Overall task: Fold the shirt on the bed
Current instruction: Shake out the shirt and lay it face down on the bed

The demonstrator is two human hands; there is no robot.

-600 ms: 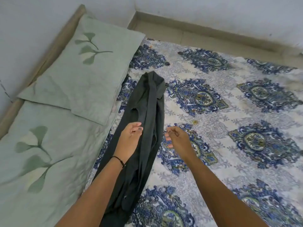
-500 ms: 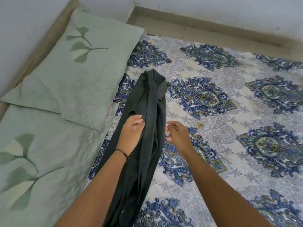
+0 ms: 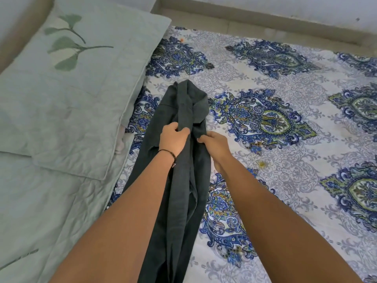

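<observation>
Bed [image 3: 295, 211] fills the view from above, its sheet white w/ big blue-&-green paisley medallions and grey scrollwork, running to a beige ledge and pale wall at the far side. Pale green quilt [image 3: 40, 221] w/ a leaf print covers the L part of the bed, creased. A matching green pillow [image 3: 85, 103] lies on top of the quilt, tilted, its near corner overlapping it and its R edge reaching the patterned sheet. The shirt [image 3: 183, 190], dark grey-green, lies on the sheet just R of pillow & quilt. It is gathered into one long narrow strip that runs from the bottom edge of the view up to mid-bed, w/ its far end bunched in loose folds. Two bare forearms reach in from below, one on each side of the strip, the L one crossing over the shirt's L edge. L hand [image 3: 173, 139] grips a raised ridge of cloth near the far end, fingers curled tight round it, thumb on the near side. R hand [image 3: 214, 142] sits close beside it at the shirt's R edge, fingertips curled in and pinching the fabric. Thin black bracelet [image 3: 170, 154] circles the L wrist. Small yellowish mark [image 3: 262, 164] shows on the sheet near the R wrist.
</observation>
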